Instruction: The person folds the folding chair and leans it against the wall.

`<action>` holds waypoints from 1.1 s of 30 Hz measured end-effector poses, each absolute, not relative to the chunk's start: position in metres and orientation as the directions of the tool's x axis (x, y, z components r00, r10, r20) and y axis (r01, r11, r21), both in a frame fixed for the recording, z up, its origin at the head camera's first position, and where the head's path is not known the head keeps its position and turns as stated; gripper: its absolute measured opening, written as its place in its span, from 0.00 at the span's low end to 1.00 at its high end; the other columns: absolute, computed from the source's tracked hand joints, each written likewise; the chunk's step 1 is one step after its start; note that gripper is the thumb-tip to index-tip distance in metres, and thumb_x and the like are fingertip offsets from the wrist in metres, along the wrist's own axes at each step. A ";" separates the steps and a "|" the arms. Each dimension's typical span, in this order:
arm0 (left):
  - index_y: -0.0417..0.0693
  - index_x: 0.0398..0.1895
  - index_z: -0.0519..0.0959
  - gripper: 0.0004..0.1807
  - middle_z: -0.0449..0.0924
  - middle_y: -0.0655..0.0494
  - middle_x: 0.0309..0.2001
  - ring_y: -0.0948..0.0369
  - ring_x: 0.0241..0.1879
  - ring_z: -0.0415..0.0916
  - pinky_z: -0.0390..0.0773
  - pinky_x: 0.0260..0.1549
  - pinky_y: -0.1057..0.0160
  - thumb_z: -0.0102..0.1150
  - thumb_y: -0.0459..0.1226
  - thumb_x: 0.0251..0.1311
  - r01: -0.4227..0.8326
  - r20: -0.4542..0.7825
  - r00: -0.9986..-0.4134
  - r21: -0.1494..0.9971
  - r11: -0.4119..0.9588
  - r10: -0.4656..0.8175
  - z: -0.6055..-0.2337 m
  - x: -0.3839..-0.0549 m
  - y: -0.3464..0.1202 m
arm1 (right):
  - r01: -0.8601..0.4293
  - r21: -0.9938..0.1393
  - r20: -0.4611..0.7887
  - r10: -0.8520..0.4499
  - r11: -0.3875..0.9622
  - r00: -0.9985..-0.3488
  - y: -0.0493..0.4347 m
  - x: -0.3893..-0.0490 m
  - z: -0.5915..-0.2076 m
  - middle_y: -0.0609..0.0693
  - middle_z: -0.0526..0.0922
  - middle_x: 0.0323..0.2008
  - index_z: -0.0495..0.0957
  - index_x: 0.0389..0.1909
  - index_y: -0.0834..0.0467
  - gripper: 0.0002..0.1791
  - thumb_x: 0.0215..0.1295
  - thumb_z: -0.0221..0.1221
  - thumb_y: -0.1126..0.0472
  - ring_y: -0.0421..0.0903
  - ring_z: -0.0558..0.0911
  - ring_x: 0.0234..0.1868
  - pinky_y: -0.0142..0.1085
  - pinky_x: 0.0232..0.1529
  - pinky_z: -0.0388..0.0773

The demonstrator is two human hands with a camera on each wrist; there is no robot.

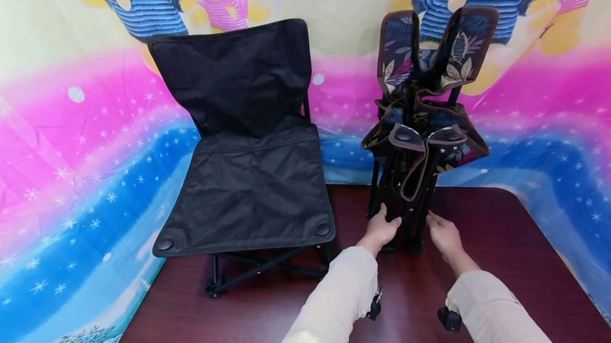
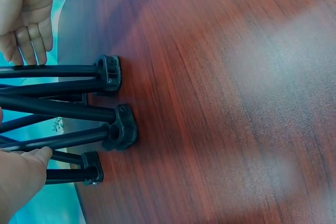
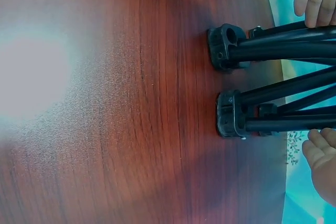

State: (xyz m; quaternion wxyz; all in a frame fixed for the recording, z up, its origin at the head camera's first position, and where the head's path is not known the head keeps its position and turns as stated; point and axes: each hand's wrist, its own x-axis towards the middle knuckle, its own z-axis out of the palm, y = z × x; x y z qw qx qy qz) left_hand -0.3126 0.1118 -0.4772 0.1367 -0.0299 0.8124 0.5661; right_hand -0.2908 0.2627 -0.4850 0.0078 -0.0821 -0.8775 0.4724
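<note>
Head view, folded chair: a floral-fabric folding chair (image 1: 448, 120) stands upright on the dark red table (image 1: 496, 242), straight ahead of my hands, its legs bunched together. Its long axis runs upward, from the feet to the split backrest flaps.
Head view, left hand: my left hand (image 1: 381, 230) is low at the chair's left side, forefinger pointing up and thumb reaching across toward the middle legs; no closed grip shows.
Head view, right hand: my right hand (image 1: 445, 236) is low on the other side, fingers nearly straight, tips at the outer right leg. The legs lie between my hands, and neither hand is clearly nearer.
Head view, beside it: a black chair (image 1: 241, 184) stands unfolded to the left, before a cartoon backdrop (image 1: 343, 110).
Left wrist view, legs: the tubular legs (image 2: 58, 107) run sideways in this turned picture. My left thumb lies along a tube; the other left fingers are hidden. Opposite, my right fingers are extended, tips against the outer tube.
Right wrist view, feet: plastic feet (image 3: 231, 114) meet the tabletop. My right fingertips touch the nearest tube, uncurled; across the bundle, my left fingers look straight.
</note>
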 end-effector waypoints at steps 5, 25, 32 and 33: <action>0.57 0.64 0.54 0.32 0.58 0.55 0.61 0.59 0.59 0.54 0.61 0.53 0.59 0.52 0.45 0.56 -0.202 -0.259 -0.959 0.911 0.361 0.117 -0.478 -0.314 0.112 | 0.138 -0.830 -0.069 0.145 0.541 -0.987 0.263 -0.291 -0.486 0.71 0.59 0.55 0.50 0.61 0.70 0.29 0.68 0.28 0.52 0.65 0.53 0.58 0.54 0.55 0.52; 0.55 0.65 0.52 0.32 0.63 0.53 0.58 0.60 0.57 0.58 0.63 0.51 0.62 0.49 0.45 0.57 -0.121 -0.232 -0.958 0.857 0.502 0.165 -0.475 -0.319 0.109 | 0.109 -0.834 -0.015 0.175 0.541 -0.984 0.262 -0.294 -0.489 0.70 0.61 0.54 0.53 0.60 0.69 0.27 0.68 0.30 0.55 0.63 0.56 0.58 0.52 0.55 0.54; 0.55 0.65 0.52 0.32 0.63 0.52 0.58 0.60 0.57 0.59 0.64 0.50 0.62 0.50 0.44 0.58 -0.107 -0.208 -0.966 0.863 0.493 0.155 -0.477 -0.318 0.111 | 0.094 -0.832 -0.018 0.142 0.547 -0.990 0.265 -0.294 -0.488 0.71 0.58 0.55 0.52 0.61 0.69 0.28 0.68 0.29 0.53 0.65 0.54 0.58 0.54 0.54 0.53; 0.55 0.65 0.52 0.32 0.63 0.52 0.58 0.60 0.57 0.59 0.64 0.50 0.62 0.50 0.44 0.58 -0.107 -0.209 -0.966 0.863 0.494 0.155 -0.478 -0.318 0.111 | 0.100 -0.833 -0.025 0.144 0.544 -0.989 0.264 -0.294 -0.488 0.71 0.57 0.56 0.52 0.61 0.68 0.28 0.68 0.29 0.53 0.65 0.53 0.58 0.54 0.55 0.53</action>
